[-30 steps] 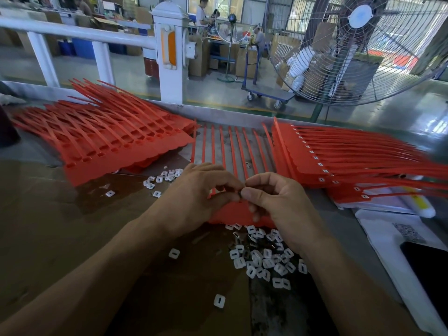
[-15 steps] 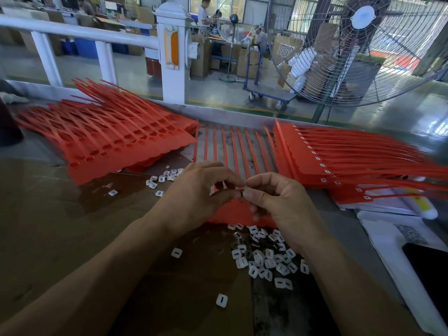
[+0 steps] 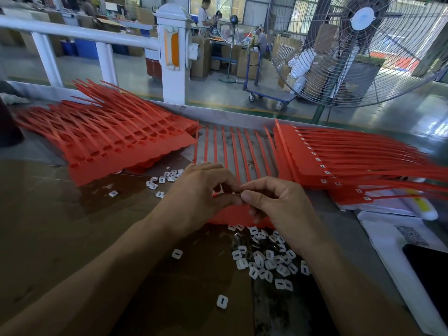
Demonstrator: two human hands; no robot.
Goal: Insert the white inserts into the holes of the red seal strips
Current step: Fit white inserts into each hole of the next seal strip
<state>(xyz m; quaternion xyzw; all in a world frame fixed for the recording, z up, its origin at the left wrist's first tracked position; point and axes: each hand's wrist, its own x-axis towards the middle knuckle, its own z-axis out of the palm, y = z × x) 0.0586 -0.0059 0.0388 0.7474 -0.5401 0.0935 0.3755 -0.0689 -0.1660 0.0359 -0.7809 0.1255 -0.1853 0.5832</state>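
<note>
A sheet of joined red seal strips (image 3: 232, 151) lies flat in the middle of the table, its tails pointing away from me. My left hand (image 3: 201, 197) and my right hand (image 3: 278, 204) hover over its near end, fingertips meeting and pinching a small part that is mostly hidden between them. Several white inserts (image 3: 264, 260) lie in a loose heap just below my right hand, mixed with a few small metal clips. More white inserts (image 3: 164, 178) are scattered left of my left hand.
A stack of red strip sheets with open holes (image 3: 116, 144) lies at the left; a stack with white inserts fitted (image 3: 339, 163) lies at the right. Papers and a dark phone (image 3: 429, 270) sit near the right edge. A big fan (image 3: 363, 52) stands behind the table.
Both hands stay together over the near end of the middle sheet; only small finger movements show. The view has shifted slightly.
</note>
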